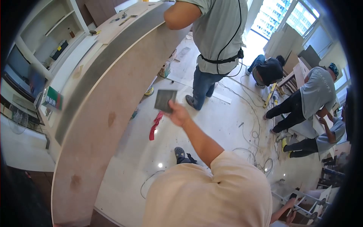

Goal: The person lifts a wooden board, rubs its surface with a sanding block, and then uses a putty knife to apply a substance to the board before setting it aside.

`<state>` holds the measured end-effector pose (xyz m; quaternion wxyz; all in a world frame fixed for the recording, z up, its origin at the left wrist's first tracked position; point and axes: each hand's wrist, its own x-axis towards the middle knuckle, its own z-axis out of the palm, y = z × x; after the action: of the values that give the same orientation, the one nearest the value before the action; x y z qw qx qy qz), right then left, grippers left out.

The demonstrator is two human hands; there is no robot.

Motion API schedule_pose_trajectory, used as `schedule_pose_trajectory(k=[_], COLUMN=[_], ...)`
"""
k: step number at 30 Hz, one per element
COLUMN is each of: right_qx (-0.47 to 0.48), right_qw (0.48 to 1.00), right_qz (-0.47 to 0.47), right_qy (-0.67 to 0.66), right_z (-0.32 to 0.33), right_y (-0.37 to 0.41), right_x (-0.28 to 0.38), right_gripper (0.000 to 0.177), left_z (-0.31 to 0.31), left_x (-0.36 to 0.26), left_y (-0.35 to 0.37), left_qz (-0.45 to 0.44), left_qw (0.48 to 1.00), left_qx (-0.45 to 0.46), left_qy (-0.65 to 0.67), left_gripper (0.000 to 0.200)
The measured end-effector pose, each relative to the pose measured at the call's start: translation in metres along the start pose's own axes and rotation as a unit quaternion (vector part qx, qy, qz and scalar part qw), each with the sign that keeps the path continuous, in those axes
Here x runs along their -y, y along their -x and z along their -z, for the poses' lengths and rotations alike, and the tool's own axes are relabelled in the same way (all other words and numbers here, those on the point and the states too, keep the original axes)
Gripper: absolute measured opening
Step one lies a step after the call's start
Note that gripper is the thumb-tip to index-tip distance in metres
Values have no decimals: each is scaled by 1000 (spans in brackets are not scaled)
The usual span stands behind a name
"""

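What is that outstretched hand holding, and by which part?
The right hand grips a small dark square panel by its lower right corner.

You're seeing bright daylight from the blown-out window (287, 19), glare spots on the glossy floor (128, 159), heavy fisheye bending, dark vignetted corners.

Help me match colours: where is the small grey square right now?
Head view, centre: the small grey square is pinched in the right hand, held beside the curved panel.
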<state>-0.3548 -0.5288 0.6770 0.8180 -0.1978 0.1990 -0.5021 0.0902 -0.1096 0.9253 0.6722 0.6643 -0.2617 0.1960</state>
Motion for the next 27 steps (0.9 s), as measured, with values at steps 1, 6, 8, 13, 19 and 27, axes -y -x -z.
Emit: schedule_pose_trajectory(k=[1, 6, 8, 13, 19, 27], right_qx=[-20, 105, 161, 106, 29, 1], right_qw=[999, 965, 943, 941, 963, 965], right_qz=[-39, -102, -97, -53, -42, -97], right_qy=[-28, -216, -276, -316, -265, -242], right_z=[2, -77, -107, -126, -81, -62], right_y=[0, -30, -52, -80, -46, -38], right_x=[-23, -89, -105, -116, -120, -135], right_gripper=[40, 38, 39, 37, 33, 38], left_z=[7, 18, 46, 16, 8, -3], left_x=[10, 35, 91, 94, 142, 108], left_y=[-4, 3, -11, 11, 66, 100], left_qz=[-8, 43, 108, 91, 207, 193], left_qw=[999, 999, 993, 995, 970, 958], left_qx=[12, -27, 8, -42, -125, -162], left_qy=[29, -8, 54, -23, -15, -136], left_gripper=[41, 47, 63, 62, 60, 50])
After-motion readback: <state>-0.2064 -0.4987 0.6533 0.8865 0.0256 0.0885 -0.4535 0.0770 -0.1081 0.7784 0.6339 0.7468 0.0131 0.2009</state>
